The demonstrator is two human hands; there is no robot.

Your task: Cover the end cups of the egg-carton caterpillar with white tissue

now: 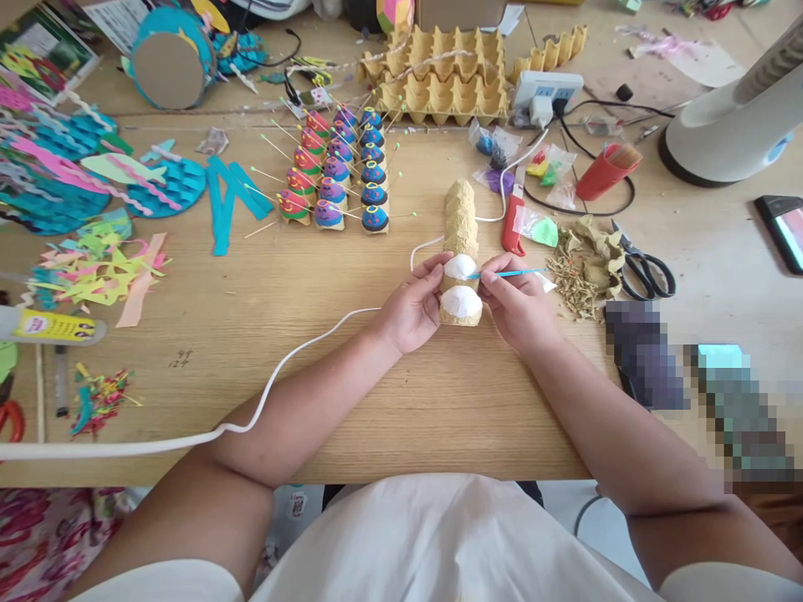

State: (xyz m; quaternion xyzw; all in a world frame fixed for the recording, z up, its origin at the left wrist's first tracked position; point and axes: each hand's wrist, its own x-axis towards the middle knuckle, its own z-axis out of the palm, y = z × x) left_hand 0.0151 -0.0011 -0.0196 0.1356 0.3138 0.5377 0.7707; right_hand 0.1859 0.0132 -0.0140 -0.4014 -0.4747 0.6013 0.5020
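Note:
A strip of egg carton (460,219) lies upright before me on the table, its bumps in a row. The two bumps nearest me are covered in white clay (462,302); those beyond are bare tan pulp. From the left, my left hand (415,308) pinches the strip's edge beside the second white bump. My right hand (518,299) grips a thin blue modelling tool (511,272), and the tool's tip touches that bump's right side. A small white piece (544,282) shows just behind my right hand.
Painted carton caterpillars (332,188) with pin feelers stand beyond, left of centre. Egg trays (439,79) and a power strip (547,88) lie at the back. On the right are a red cutter (514,221), scissors (646,266) and carton scraps (590,251). A white cable (294,344) crosses my left arm.

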